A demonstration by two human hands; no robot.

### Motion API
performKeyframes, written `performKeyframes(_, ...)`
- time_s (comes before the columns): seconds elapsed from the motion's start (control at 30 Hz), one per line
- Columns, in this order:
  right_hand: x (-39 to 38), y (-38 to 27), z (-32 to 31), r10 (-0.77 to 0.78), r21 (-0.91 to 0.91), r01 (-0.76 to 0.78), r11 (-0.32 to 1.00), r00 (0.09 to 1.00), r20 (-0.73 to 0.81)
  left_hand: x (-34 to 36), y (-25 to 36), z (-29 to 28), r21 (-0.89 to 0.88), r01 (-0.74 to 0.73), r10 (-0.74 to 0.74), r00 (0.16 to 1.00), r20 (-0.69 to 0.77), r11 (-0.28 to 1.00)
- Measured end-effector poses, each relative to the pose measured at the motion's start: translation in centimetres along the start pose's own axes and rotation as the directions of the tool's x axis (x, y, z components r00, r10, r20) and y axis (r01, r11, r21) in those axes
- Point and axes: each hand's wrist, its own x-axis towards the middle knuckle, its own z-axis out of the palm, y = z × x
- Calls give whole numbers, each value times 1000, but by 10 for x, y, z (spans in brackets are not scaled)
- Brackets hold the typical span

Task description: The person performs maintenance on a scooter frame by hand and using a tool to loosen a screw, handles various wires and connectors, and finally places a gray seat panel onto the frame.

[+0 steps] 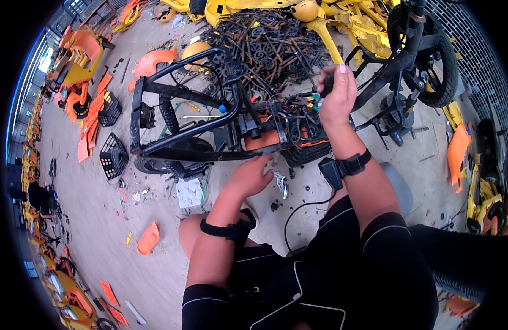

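Observation:
A stripped black scooter frame (177,144) stands in front of me, tilted across the view. My left hand (247,177) is at its lower near rail, thumb spread and fingers reaching to the tube; I see nothing held in it, though the fingertips are partly hidden. Raised over the frame's right part, my right hand (339,102) is closed around a small black object (328,86), whose kind I cannot make out. Below and left of that hand lies a tangle of wires and connectors (306,113) in the frame's middle. An orange panel (262,139) shows among the tubes.
Behind the frame rises a heap of rusty metal parts (259,47), with yellow body panels (364,33) beyond. A front wheel (444,71) stands right. Black baskets (114,155) and an orange piece (148,238) lie left. Small metal parts (281,184) lie below my left hand.

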Motion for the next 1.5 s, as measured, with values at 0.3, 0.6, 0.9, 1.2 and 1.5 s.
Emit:
performKeyframes(0.3, 0, 25, 11, 90, -10, -90, 996, 984, 154, -42, -25, -6, 155, 347, -347, 938, -28, 925)
performKeyframes(0.6, 63, 17, -85, 107, 53, -109, 993, 994, 37, 63, 47, 48, 193, 90, -100, 994, 44, 977)
performKeyframes(0.9, 85, 11, -167, 303, 124, -289, 949, 946, -117, 143, 93, 95, 225, -109, 77, 986, 144, 968)
performKeyframes(1.2, 62, -35, -196, 209, 10, -214, 977, 945, -252, 149, 83, 99, 285, -134, 27, 937, 349, 949)
performKeyframes(1.5, 49, -29, -113, 86, 35, -79, 996, 904, -418, 88, 21, 46, 171, -113, 73, 972, 224, 979)
